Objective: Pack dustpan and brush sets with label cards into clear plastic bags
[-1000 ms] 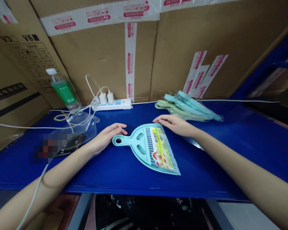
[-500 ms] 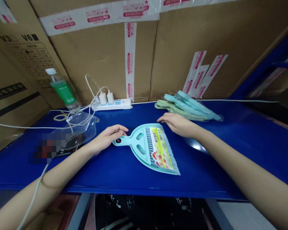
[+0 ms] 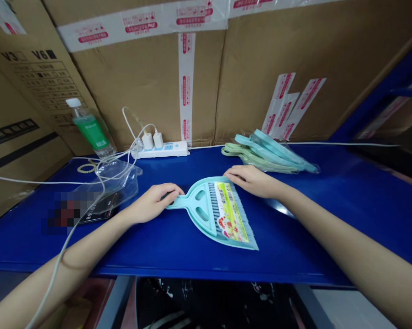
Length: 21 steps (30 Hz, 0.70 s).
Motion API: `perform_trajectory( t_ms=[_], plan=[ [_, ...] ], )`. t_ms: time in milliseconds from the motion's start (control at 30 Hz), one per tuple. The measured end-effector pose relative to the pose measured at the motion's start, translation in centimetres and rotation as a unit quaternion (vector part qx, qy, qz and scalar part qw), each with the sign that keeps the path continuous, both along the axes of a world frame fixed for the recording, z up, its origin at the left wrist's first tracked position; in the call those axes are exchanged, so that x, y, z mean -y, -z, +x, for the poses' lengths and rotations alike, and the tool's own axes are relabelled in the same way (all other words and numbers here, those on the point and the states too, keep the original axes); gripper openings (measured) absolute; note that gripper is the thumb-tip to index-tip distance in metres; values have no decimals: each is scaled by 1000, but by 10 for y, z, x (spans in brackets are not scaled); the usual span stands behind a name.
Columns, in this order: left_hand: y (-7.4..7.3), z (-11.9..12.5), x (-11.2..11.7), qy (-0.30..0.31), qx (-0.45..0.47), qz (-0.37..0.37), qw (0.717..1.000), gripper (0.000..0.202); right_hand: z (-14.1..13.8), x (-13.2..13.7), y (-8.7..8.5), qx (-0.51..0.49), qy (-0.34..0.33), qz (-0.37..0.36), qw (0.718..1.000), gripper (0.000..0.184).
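A light blue dustpan (image 3: 201, 230) lies flat on the blue table, its handle pointing left. Nested in it is a matching hand brush (image 3: 206, 201) with grey-blue bristles, and a bright printed label (image 3: 231, 212) crosses them. My left hand (image 3: 154, 201) is closed around the end of the handles, thumb and index finger pinching there. At the far corner of the dustpan, my right hand (image 3: 249, 179) grips the rim with bent fingers; its thumb is mostly hidden.
Behind my right hand lie bagged dustpan sets (image 3: 271, 153) in blue and green. A white power strip (image 3: 168, 149) with chargers stands at the back. Left are a bottle (image 3: 91, 130), a clear plastic bag (image 3: 129, 183) and loose cables. Cardboard boxes (image 3: 140, 82) wall the rear.
My left hand has closed over the handle end, covering its hole. My right hand has come down slightly onto the dustpan's corner. The dustpan has hardly moved.
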State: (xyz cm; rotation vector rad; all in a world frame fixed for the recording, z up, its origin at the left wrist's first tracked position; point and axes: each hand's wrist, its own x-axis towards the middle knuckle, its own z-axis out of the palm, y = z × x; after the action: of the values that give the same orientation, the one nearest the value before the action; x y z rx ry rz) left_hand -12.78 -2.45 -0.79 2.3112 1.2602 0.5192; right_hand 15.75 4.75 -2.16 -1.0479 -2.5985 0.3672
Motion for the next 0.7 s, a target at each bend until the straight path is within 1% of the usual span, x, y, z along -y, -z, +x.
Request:
perform_trajectory(
  t_ms=[67,100,167,233,267,333,400,433,500,567,700],
  plan=[
    [-3,-3,1,-14,-60,64,996,34,0,-1,2,-22,2,-11,1000,32],
    [-5,-5,1,-26,-99,107,989,34,-1,-1,2,-30,3,-17,999,30],
    [-8,-8,2,-59,-181,185,964,33,-1,-2,4,-40,5,-23,999,27],
    [-12,-10,2,-103,-266,226,931,32,-1,-2,4,-43,7,-23,999,26],
    [-14,-11,2,-128,-309,234,913,32,-1,-2,4,-44,8,-22,999,26],
    [-19,-12,3,-176,-396,226,873,30,-1,-2,5,-45,10,-22,999,25],
    [-23,-13,4,-216,-463,199,837,32,-2,-2,5,-46,11,-22,999,24],
    [-25,-14,5,-231,-485,182,823,34,-2,-2,4,-46,12,-23,999,24],
    [-28,-15,6,-253,-512,156,806,37,-2,-1,4,-47,12,-24,999,24],
    [-31,-15,8,-268,-519,147,798,38,-2,-1,4,-48,11,-27,998,24],
    [-34,-16,10,-313,-502,175,787,38,-2,0,3,-51,13,-40,998,24]
  ],
)
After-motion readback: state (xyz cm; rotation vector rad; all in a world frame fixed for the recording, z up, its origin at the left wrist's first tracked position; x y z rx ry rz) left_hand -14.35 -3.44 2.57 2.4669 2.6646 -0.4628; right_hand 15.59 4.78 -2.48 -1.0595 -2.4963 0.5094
